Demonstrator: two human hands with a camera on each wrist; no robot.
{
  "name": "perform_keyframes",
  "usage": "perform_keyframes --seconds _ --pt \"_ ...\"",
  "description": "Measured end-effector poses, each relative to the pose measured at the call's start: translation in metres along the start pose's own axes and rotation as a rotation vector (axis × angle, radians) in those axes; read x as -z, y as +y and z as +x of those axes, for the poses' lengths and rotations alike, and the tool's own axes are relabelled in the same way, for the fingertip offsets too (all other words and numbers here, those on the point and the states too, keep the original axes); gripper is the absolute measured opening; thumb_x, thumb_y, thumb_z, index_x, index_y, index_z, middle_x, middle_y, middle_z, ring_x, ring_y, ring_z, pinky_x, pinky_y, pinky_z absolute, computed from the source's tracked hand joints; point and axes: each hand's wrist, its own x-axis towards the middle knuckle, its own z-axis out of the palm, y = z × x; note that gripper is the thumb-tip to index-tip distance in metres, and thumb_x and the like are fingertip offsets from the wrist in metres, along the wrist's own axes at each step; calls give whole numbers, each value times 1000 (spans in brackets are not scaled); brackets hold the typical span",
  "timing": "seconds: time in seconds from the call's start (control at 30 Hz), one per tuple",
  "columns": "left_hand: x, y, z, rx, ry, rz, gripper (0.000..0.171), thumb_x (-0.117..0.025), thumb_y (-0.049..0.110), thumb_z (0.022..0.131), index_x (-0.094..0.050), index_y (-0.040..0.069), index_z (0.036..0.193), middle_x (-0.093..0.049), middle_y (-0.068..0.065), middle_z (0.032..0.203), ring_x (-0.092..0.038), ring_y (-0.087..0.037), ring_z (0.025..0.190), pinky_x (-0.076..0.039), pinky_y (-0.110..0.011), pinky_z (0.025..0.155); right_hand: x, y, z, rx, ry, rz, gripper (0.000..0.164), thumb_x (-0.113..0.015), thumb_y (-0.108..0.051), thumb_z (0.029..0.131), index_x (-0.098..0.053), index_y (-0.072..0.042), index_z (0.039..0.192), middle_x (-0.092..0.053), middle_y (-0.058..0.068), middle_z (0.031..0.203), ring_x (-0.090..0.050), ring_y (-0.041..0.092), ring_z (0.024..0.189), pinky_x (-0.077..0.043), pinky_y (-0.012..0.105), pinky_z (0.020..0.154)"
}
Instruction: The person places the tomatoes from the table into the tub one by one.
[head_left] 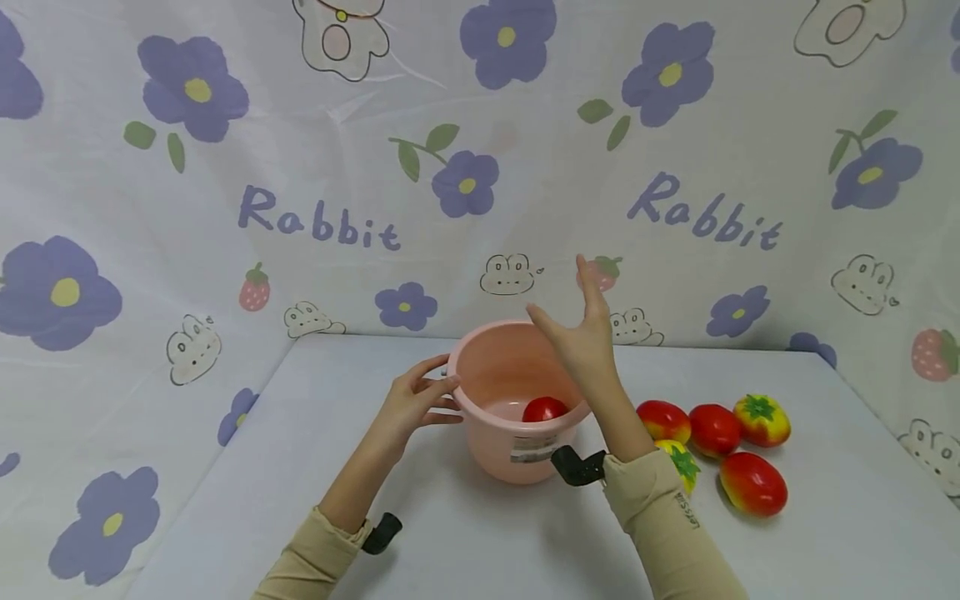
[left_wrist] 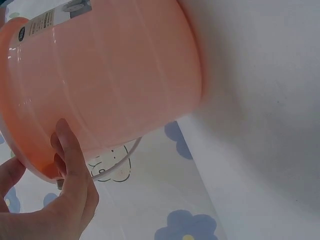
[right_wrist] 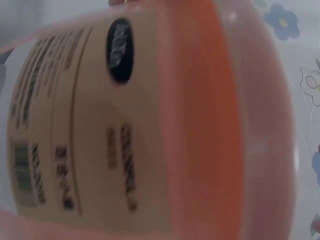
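A pink plastic bucket (head_left: 517, 450) stands on the table with its rim facing up. My left hand (head_left: 411, 406) grips the left side of the rim, thumb at the lip and fingers against the outer wall; the left wrist view shows this hand (left_wrist: 67, 200) beside the handle (left_wrist: 117, 167). Inside the bucket lies one glossy red toy fruit (head_left: 544, 409). My right hand (head_left: 588, 342) is raised over the bucket's right side, thumb and fingers spread, holding nothing. The right wrist view is filled by the bucket's label (right_wrist: 100, 125) and rim; the right hand is out of that frame.
Several glossy red and yellow toy fruits (head_left: 753, 484) sit to the right of the bucket, two with green leafy tops (head_left: 761, 407). Behind the white table (head_left: 300, 467) hangs a white cloth (head_left: 525, 125) with purple flowers and rabbits.
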Motion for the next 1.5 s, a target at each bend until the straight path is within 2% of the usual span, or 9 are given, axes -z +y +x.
perform_keyframes --seconds 0.17,0.37,0.6,0.77,1.03,1.23,1.5 --pt "1 -1 -1 -1 5 -6 52 -63 24 95 -46 16 144 -65 -12 105 -72 -22 88 -61 -43 84 9 8 1 -7 24 -24 83 -72 -28 88 -23 -26 156 -24 2 163 -20 25 152 -21 59 122" --pt "2 -1 0 -8 0 3 52 -63 26 95 -46 16 144 -65 -13 107 -72 -19 87 -62 -41 84 22 17 -1 -62 44 -43 85 -71 -28 88 -21 -23 156 -23 5 163 -20 29 152 -22 64 119" --pt "2 -2 1 -14 -7 1 52 -63 26 95 -46 16 144 -64 -12 106 -72 -17 85 -62 -41 84 38 30 -8 -147 66 -42 87 -70 -30 88 -16 -35 156 -18 1 164 -18 28 152 -26 66 116" --pt "2 -2 0 -7 -2 -5 52 -63 26 95 -46 16 144 -64 -12 106 -72 -17 85 -62 -41 84 49 42 -14 -133 89 -61 87 -69 -29 89 -14 -33 157 -20 5 164 -24 30 150 -29 63 116" --pt "3 -2 1 -16 -7 -1 53 -63 27 95 -45 17 144 -64 -13 108 -72 -16 85 -61 -41 85 71 60 -22 -180 131 -117 88 -70 -31 89 -14 -34 157 -16 4 165 -14 30 153 -20 65 119" --pt "3 -3 2 -14 -14 2 53 -63 28 95 -45 17 144 -64 -13 109 -72 -16 86 -61 -43 86 89 75 -32 -263 147 -174 89 -68 -33 90 -8 -38 156 -9 6 166 -9 34 153 -19 71 116" --pt "2 -1 1 -17 -14 -10 52 -63 26 96 -45 16 144 -64 -11 105 -72 -15 83 -61 -42 84 111 98 -47 -332 193 -245 88 -66 -32 91 -7 -33 157 -6 11 166 -5 36 153 -19 70 115"
